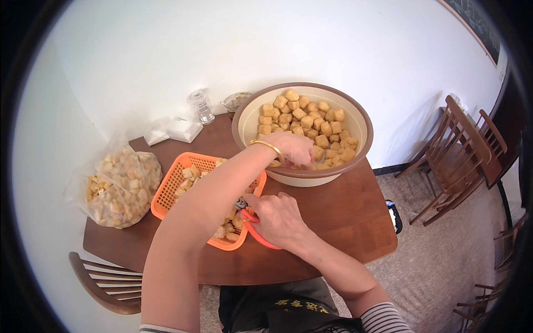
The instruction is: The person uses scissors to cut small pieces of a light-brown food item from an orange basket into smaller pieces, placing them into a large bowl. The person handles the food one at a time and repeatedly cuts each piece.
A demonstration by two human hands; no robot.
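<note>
My left hand [295, 149], with a gold-coloured bangle [266, 145] at the wrist, reaches over the near rim of a large cream plastic basin [250, 120] with a brown rim. Its fingers are bent down among fried tofu puffs [307, 121], and whether they hold one is hidden. In my right hand [278, 219] is a red-handled hand tool [259, 236] that looks like pliers or shears. Its metal head points over an orange perforated plastic basket [170, 187]. Cut-open tofu pieces [188, 177] lie in the basket, partly covered by my left forearm.
A clear plastic bag [123, 187] full of cut pieces stands on the left of the wooden table [316, 216]. White tissue packs [179, 130], stacked clear cups [202, 107] and a glass bowl of dark contents [235, 102] are by the wall. Wooden chairs [454, 154] stand right; another chair [106, 287] is lower left.
</note>
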